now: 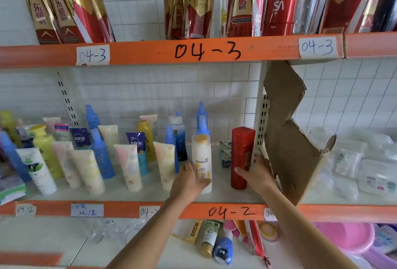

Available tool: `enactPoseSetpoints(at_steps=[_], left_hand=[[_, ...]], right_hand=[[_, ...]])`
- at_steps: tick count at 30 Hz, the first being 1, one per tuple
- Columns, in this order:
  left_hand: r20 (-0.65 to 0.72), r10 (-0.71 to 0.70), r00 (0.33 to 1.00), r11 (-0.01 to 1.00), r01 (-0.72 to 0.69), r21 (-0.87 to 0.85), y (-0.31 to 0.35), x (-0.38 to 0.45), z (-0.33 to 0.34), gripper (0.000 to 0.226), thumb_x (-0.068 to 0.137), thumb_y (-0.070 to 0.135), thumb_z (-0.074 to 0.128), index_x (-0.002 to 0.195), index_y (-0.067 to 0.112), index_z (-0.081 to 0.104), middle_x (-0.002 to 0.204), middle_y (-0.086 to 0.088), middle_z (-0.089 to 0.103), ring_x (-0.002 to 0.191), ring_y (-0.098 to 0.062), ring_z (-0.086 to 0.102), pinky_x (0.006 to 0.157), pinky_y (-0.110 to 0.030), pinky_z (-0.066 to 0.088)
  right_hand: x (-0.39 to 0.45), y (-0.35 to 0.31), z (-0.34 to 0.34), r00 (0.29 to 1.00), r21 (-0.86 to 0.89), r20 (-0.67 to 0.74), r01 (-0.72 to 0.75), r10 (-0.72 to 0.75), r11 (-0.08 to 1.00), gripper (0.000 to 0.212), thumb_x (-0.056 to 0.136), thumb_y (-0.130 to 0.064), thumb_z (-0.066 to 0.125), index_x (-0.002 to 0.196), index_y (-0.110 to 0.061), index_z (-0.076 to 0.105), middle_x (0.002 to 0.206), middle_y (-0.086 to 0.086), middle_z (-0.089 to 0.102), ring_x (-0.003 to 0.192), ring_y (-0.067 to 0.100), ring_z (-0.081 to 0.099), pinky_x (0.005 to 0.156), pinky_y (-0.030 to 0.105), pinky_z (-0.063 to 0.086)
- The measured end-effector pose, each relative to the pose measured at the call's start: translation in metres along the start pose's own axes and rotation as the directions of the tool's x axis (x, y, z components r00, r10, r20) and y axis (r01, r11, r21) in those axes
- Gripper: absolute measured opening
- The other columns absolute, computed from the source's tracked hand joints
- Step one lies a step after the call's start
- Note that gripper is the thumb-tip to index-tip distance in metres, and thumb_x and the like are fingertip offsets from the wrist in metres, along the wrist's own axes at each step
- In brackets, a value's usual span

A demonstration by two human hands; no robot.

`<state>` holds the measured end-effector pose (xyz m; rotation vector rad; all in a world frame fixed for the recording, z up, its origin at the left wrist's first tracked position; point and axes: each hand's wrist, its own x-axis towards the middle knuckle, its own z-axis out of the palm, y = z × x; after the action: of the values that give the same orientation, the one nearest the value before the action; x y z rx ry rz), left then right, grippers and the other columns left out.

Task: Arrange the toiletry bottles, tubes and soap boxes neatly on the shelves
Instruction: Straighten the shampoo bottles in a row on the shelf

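I am gripping the white, gold-capped Pantene shampoo bottle (202, 161) with my left hand (189, 180), standing it upright on the white shelf (150, 193) labelled 04-2. My right hand (255, 174) is wrapping around the tall red cylindrical bottle (241, 155), just right of it.

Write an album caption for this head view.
Left hand holds a white Pantene bottle; right hand grips a red bottle.

One white Pantene bottle (202, 161), one red bottle (241, 158), two hands.
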<state>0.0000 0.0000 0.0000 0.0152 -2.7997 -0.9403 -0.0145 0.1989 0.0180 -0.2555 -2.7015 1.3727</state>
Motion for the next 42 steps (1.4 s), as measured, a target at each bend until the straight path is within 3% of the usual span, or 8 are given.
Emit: enactPoseSetpoints(at_steps=[2, 6, 10, 15, 24, 28, 37, 42], left_hand=[[0.018, -0.051, 0.999, 0.994, 0.052, -0.092, 0.001, 0.003, 0.002, 0.068, 0.073, 0.043, 0.073, 0.124, 0.01, 0.041, 0.129, -0.007, 0.054, 0.114, -0.022, 0.056, 0.087, -0.033, 0.05], [-0.007, -0.095, 0.995, 0.965, 0.09, -0.248, 0.004, 0.004, 0.008, 0.063, 0.071, 0.037, 0.076, 0.117, 0.011, 0.044, 0.125, -0.005, 0.058, 0.111, -0.022, 0.058, 0.082, -0.032, 0.051], [-0.056, -0.094, 0.994, 0.942, 0.071, -0.329, 0.011, 0.004, 0.007, 0.054, 0.074, 0.033, 0.075, 0.113, 0.011, 0.046, 0.12, -0.004, 0.062, 0.104, -0.02, 0.061, 0.079, -0.032, 0.052], [-0.094, -0.097, 0.991, 0.93, 0.057, -0.364, 0.013, -0.002, 0.007, 0.05, 0.075, 0.03, 0.074, 0.114, 0.012, 0.047, 0.118, -0.004, 0.063, 0.099, -0.017, 0.062, 0.074, -0.026, 0.049], [-0.19, 0.106, 0.976, 0.945, -0.159, -0.286, 0.028, -0.031, -0.01, 0.048, 0.074, 0.033, 0.075, 0.11, 0.013, 0.051, 0.103, 0.003, 0.065, 0.089, -0.009, 0.062, 0.069, -0.029, 0.055], [-0.161, 0.099, 0.982, 0.925, -0.15, -0.348, 0.034, -0.06, -0.027, 0.048, 0.074, 0.028, 0.075, 0.114, 0.017, 0.051, 0.099, 0.012, 0.062, 0.084, 0.002, 0.059, 0.064, -0.009, 0.048], [-0.146, -0.13, 0.981, 0.91, 0.059, -0.411, -0.01, -0.168, -0.041, 0.047, 0.07, 0.024, 0.079, 0.108, 0.026, 0.051, 0.094, 0.017, 0.064, 0.086, 0.001, 0.063, 0.069, -0.022, 0.053], [-0.166, -0.312, 0.935, 0.866, 0.208, -0.454, -0.033, -0.229, -0.047, 0.047, 0.063, 0.035, 0.08, 0.101, 0.035, 0.052, 0.094, 0.02, 0.065, 0.086, -0.001, 0.065, 0.07, -0.023, 0.054]], right_hand=[[0.004, 0.0, 0.002, 1.0, 0.067, 0.022, -0.009, 0.007, 0.998, 0.083, 0.07, -0.035, 0.077, 0.134, -0.014, 0.03, 0.137, 0.009, 0.045, 0.126, 0.028, 0.044, 0.106, 0.043, 0.037], [0.004, 0.001, 0.009, 0.994, 0.22, 0.109, -0.053, 0.03, 0.974, 0.073, 0.073, -0.026, 0.076, 0.131, -0.016, 0.034, 0.134, 0.006, 0.049, 0.125, 0.027, 0.046, 0.102, 0.039, 0.037], [0.001, 0.001, 0.013, 0.997, 0.281, 0.074, -0.02, -0.001, 0.96, 0.071, 0.077, -0.027, 0.073, 0.134, -0.017, 0.033, 0.135, 0.006, 0.049, 0.124, 0.028, 0.047, 0.1, 0.038, 0.038], [-0.007, -0.003, 0.012, 0.998, 0.332, 0.04, 0.026, -0.042, 0.943, 0.065, 0.078, -0.021, 0.072, 0.133, -0.019, 0.037, 0.132, 0.006, 0.052, 0.123, 0.027, 0.048, 0.102, 0.039, 0.037], [-0.037, -0.016, -0.007, 0.983, 0.336, 0.067, 0.136, -0.168, 0.932, 0.058, 0.077, -0.025, 0.072, 0.128, -0.021, 0.044, 0.116, 0.0, 0.06, 0.106, 0.019, 0.056, 0.091, 0.033, 0.043], [-0.065, -0.02, -0.015, 0.955, 0.316, 0.12, 0.222, -0.271, 0.923, 0.052, 0.075, -0.024, 0.074, 0.121, -0.02, 0.05, 0.105, -0.003, 0.063, 0.097, 0.015, 0.059, 0.086, 0.029, 0.046], [-0.146, 0.003, 0.016, 0.9, 0.31, 0.338, 0.17, -0.276, 0.935, 0.043, 0.071, -0.017, 0.076, 0.106, -0.02, 0.052, 0.089, 0.001, 0.067, 0.086, 0.023, 0.063, 0.083, 0.04, 0.052], [-0.192, 0.013, 0.054, 0.87, 0.354, 0.44, 0.061, -0.224, 0.933, 0.04, 0.071, -0.014, 0.076, 0.101, -0.021, 0.051, 0.087, -0.005, 0.065, 0.084, 0.021, 0.063, 0.074, 0.024, 0.049]])
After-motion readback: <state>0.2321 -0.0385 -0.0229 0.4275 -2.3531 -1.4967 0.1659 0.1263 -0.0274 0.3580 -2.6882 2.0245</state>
